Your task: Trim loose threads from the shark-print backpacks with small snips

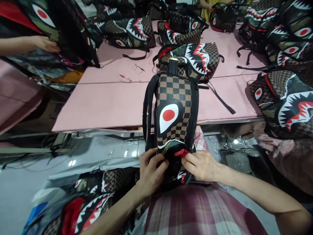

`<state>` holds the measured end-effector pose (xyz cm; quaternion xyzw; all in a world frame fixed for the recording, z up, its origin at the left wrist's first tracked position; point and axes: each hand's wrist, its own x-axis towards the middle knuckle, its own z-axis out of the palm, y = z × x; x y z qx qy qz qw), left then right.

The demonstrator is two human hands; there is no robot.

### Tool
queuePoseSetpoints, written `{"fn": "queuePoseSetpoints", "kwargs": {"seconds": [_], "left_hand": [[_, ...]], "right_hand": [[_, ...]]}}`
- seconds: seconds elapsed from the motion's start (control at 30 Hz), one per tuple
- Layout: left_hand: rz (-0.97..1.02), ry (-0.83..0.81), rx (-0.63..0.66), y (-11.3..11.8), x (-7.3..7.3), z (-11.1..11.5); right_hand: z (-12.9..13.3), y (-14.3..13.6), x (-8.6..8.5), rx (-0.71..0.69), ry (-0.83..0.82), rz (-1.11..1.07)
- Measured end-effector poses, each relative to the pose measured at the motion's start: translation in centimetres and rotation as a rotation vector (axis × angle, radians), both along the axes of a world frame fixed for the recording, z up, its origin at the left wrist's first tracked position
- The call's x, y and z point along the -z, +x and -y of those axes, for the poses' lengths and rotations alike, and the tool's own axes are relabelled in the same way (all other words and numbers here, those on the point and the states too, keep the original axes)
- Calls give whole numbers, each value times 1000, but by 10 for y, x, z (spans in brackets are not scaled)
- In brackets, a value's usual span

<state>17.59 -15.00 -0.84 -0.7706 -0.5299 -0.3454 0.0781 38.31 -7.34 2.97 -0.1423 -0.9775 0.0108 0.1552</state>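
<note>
A brown and black checkered backpack (174, 94) with a red and white eye lies on its side, partly over the table's front edge and partly against my body. My left hand (153, 169) has its fingers curled on the near left edge of the bag, by the camouflage patch. Red lining (181, 152) shows at an opening near the bag's lower end. My right hand (200, 164) pinches the edge of this opening at the red lining. The fingertips of both hands are partly hidden in the dark folds.
The pink table (110, 107) holds another shark-mouth backpack (200, 62) just behind, with more at the back and a pile at the right (293, 107). Further backpacks (93, 209) sit low at the left. Another person's hand (46, 44) holds a bag at the upper left.
</note>
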Motion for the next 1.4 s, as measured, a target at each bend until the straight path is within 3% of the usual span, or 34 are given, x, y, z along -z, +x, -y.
{"fn": "queuePoseSetpoints", "kwargs": {"seconds": [0.07, 0.13, 0.43, 0.7, 0.83, 0.9, 1.03, 1.17, 1.3, 1.37, 1.4], "left_hand": [[50, 39, -15, -1, 13, 7], [76, 58, -13, -1, 18, 8], [82, 120, -10, -5, 4, 1], [105, 101, -7, -9, 11, 4], [175, 119, -30, -6, 13, 2], [200, 124, -38, -5, 12, 0], [193, 132, -49, -6, 5, -2], [109, 108, -60, -7, -6, 2], [14, 57, -81, 0, -26, -2], [69, -86, 24, 6, -41, -15], [121, -231, 75, 9, -49, -25]], "right_hand": [[2, -1, 5, -44, -10, -9], [1, -2, 6, -64, -23, -23], [1, -8, 5, -77, -50, -20], [3, -14, 2, -52, -103, -90], [0, -4, 2, -83, -340, -298], [-5, 6, -2, -20, -494, -492], [-22, 21, -12, 271, -581, -616], [-27, 12, -11, 289, -725, -484], [-20, -4, 3, 412, -919, -541], [-17, -9, 10, 435, -992, -611], [-16, -10, 13, 432, -1024, -643]]}}
